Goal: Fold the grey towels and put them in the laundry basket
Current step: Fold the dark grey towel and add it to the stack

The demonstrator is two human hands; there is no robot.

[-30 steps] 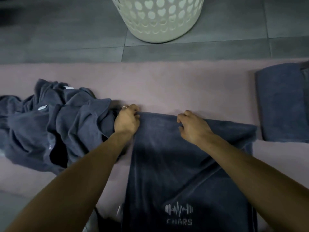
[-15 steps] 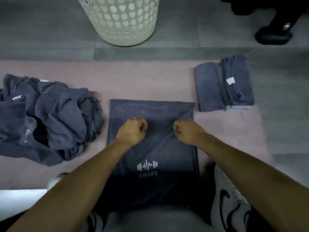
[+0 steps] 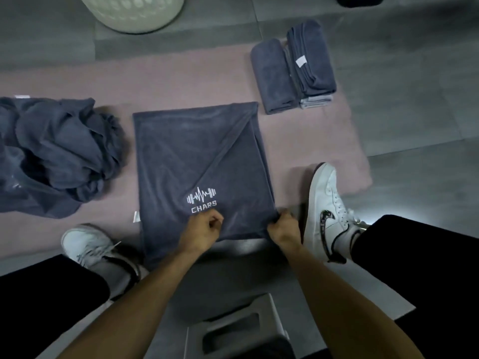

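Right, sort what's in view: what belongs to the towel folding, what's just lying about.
Job:
flat towel, held by left hand and right hand
unfolded heap
folded stack
laundry basket

Lying about:
pink mat
white stool
dark object on the floor

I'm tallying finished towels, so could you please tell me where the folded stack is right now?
In the head view, the folded stack sits upper right on the pink mat, right of the laundry basket.

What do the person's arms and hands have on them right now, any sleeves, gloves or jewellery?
Both forearms are bare, with no sleeves in view. The left hand and right hand wear no gloves. No watch or wristband shows on either wrist. Whether a finger carries a ring cannot be told in this picture.
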